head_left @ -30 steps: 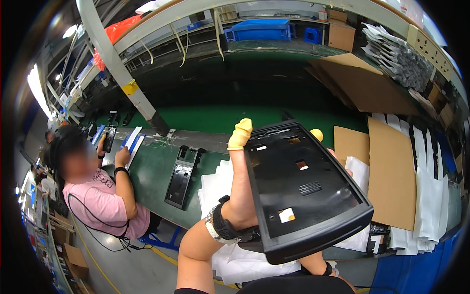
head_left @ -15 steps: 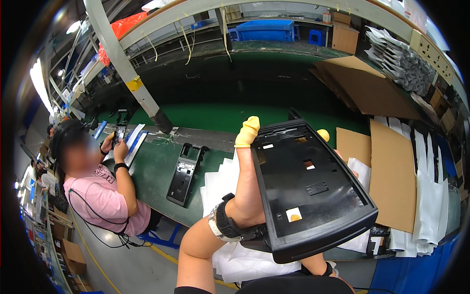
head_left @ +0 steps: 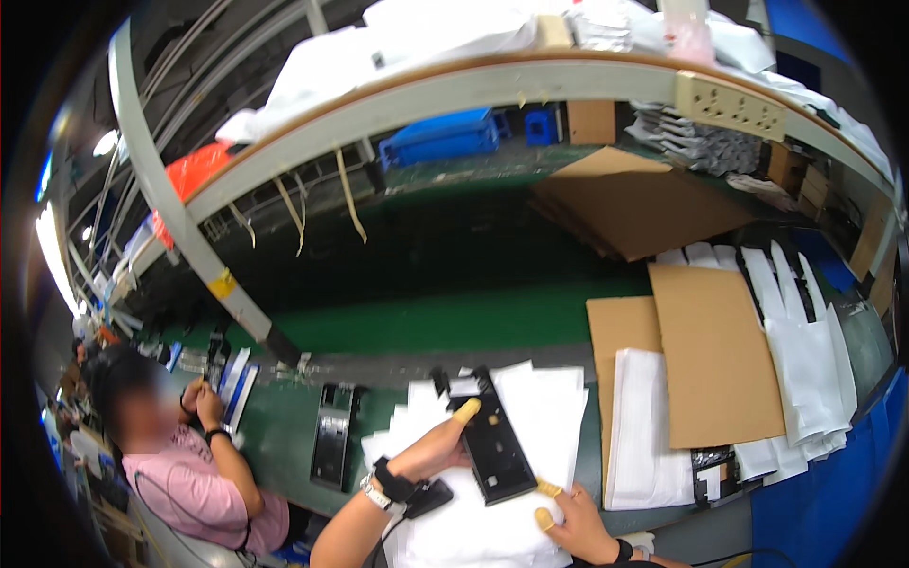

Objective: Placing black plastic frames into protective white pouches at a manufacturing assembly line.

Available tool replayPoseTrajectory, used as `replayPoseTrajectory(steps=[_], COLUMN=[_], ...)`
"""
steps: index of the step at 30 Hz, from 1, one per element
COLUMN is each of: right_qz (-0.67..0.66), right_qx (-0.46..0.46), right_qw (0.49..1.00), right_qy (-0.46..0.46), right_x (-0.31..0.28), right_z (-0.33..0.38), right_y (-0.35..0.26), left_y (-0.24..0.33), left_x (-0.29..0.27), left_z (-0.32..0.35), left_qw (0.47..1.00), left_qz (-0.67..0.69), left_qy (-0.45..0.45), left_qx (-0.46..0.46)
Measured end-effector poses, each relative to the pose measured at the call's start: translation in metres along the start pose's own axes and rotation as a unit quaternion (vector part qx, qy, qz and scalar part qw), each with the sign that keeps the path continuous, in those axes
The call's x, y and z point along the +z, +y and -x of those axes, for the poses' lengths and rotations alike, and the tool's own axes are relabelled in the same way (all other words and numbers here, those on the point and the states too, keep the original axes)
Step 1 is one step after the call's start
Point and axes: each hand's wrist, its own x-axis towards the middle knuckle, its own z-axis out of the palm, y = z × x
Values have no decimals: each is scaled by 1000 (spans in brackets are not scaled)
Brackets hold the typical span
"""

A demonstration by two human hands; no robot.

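White sheets (head_left: pixel 530 417) partly hide under black panel (head_left: pixel 494 445), hands gripping.

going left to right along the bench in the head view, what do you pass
person in a pink shirt → black panel lying flat → left hand → black panel held by both hands → right hand → white bags stack → brown cardboard sheet → white gloves

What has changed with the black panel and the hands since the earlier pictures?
The black panel, raised near the camera before, now lies low on the white sheets. The left hand still holds it; the right hand touches its near end. The seated co-worker stayed.
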Motion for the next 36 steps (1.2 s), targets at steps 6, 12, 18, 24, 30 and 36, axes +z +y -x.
replayPoseTrajectory(steps=[6,12,18,24,30,36], right_qz=[-33,-42,-60,-32,-65,-83], right_qx=[16,3,0,-3,-29,-50], right_qw=[999,998,998,998,997,994], right_qy=[34,43,29,47,41,44], right_x=[-7,6,-6,-6,-11,0], right_z=[8,6,3,5,2,4], right_y=[-20,-4,-15,-12,-13,-7], left_y=[9,29,23,56,144,231], left_x=[-6,-4,-13,-8,64,102], left_z=[6,24,25,27,9,-60], left_qw=[950,778,752,601,858,859], left_qz=[-285,-586,-600,-682,-217,99], left_qy=[130,227,271,391,150,80], left_qx=[0,-11,31,144,442,496])
